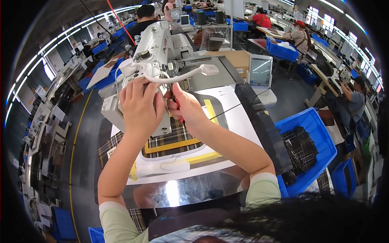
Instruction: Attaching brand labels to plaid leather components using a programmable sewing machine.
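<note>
My left hand (139,105) rests high on the white industrial sewing machine (154,38), fingers curled at its head under a white flexible lamp (210,69). My right hand (185,110) is closed on a red-handled tool (179,106) beside the needle area; the tool's tip is hidden. Below both hands lies plaid fabric (182,133) inside a template with yellow tape strips (170,146) on a white sheet (239,133). A loose thread (172,165) lies near the sheet's front.
A control screen (260,73) and cardboard box (233,56) stand behind the dark worktop (275,150). At right is a blue bin (328,141) holding plaid pieces (298,150). Co-workers (352,95) sit at stations around. A floor aisle with a yellow line (75,150) runs at left.
</note>
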